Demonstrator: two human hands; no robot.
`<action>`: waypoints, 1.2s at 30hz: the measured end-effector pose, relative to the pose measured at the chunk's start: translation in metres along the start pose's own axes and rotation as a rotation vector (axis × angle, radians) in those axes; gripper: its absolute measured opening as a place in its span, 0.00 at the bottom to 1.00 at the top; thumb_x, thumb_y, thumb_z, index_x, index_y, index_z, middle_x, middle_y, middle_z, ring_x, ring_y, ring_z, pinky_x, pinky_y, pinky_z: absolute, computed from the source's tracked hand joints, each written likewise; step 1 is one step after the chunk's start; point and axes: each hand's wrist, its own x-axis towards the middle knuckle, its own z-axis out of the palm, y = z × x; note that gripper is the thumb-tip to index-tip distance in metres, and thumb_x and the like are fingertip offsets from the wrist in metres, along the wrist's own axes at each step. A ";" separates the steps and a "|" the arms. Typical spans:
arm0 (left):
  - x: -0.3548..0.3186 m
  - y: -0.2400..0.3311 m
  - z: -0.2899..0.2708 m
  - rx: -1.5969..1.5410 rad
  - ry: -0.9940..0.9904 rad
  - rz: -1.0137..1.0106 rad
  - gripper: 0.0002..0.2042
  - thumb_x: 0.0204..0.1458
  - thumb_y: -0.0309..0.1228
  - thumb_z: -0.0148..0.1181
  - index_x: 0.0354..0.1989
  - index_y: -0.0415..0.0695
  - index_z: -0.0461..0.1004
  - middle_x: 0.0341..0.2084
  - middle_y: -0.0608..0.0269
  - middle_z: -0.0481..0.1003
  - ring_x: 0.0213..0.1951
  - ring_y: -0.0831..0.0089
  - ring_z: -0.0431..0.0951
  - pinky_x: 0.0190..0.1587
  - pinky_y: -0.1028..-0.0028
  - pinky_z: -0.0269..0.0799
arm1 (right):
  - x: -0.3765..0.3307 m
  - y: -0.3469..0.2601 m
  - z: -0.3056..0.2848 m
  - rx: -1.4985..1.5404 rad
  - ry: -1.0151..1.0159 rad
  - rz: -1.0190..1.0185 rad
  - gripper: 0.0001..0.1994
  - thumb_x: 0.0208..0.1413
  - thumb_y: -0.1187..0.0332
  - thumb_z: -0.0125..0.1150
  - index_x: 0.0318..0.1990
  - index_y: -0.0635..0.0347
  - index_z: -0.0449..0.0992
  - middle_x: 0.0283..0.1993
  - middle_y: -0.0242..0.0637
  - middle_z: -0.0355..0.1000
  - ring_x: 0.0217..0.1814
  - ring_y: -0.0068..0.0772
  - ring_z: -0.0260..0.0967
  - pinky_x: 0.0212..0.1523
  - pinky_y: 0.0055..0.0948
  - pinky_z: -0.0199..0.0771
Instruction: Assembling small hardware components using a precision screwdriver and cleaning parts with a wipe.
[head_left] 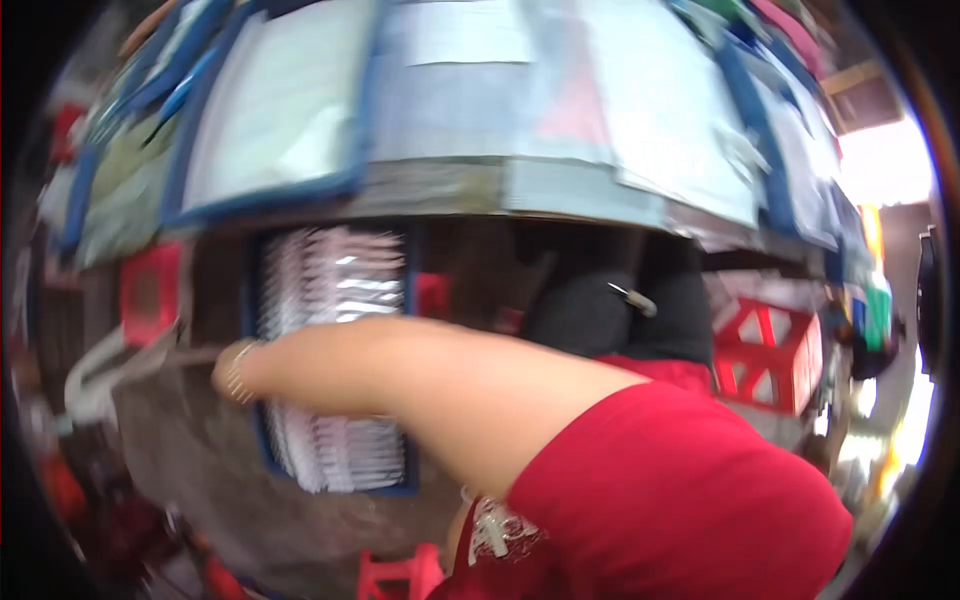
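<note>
A bare forearm in a short red sleeve comes in from the lower right and crosses my body to the left; it appears to be my right arm. My right hand (pixel 234 370), with golden stripes like a bracelet round the wrist, is at the left edge of a blue tray (pixel 412 478). Motion blur hides its fingers and anything in them. Rows of small shiny pale pieces (pixel 365 285) fill the tray, partly covered by the forearm. My left hand does not show. A small pale, slim object (pixel 636 298) lies on my dark trousers (pixel 580 305).
Across the top runs a worktable (pixel 430 190) carrying blue-framed trays (pixel 180 170) and white sheets (pixel 670 110). Red plastic stools stand at left (pixel 150 290), right (pixel 768 355) and bottom (pixel 400 572). A whitish strap-like shape (pixel 95 370) is left of my hand.
</note>
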 end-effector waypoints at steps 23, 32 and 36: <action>-0.022 0.025 -0.012 -1.016 0.187 -0.139 0.33 0.60 0.58 0.33 0.62 0.43 0.60 0.58 0.53 0.66 0.58 0.61 0.68 0.57 0.58 0.65 | -0.394 0.317 0.126 0.652 0.580 -0.376 0.09 0.52 0.70 0.56 0.37 0.63 0.77 0.33 0.47 0.75 0.37 0.50 0.73 0.37 0.37 0.72; 0.020 0.040 0.014 -1.415 -0.015 -0.023 0.42 0.55 0.66 0.28 0.69 0.45 0.46 0.67 0.51 0.52 0.66 0.56 0.55 0.63 0.44 0.53 | -0.492 0.394 0.287 0.644 0.943 0.309 0.20 0.50 0.73 0.62 0.52 0.65 0.67 0.42 0.48 0.65 0.41 0.53 0.68 0.40 0.40 0.69; 0.037 0.048 0.030 -1.412 -0.105 0.012 0.42 0.54 0.67 0.25 0.70 0.47 0.43 0.68 0.51 0.49 0.67 0.55 0.53 0.63 0.43 0.51 | -0.490 0.392 0.315 0.636 0.995 0.382 0.26 0.49 0.74 0.61 0.56 0.65 0.60 0.50 0.52 0.62 0.47 0.58 0.66 0.44 0.43 0.70</action>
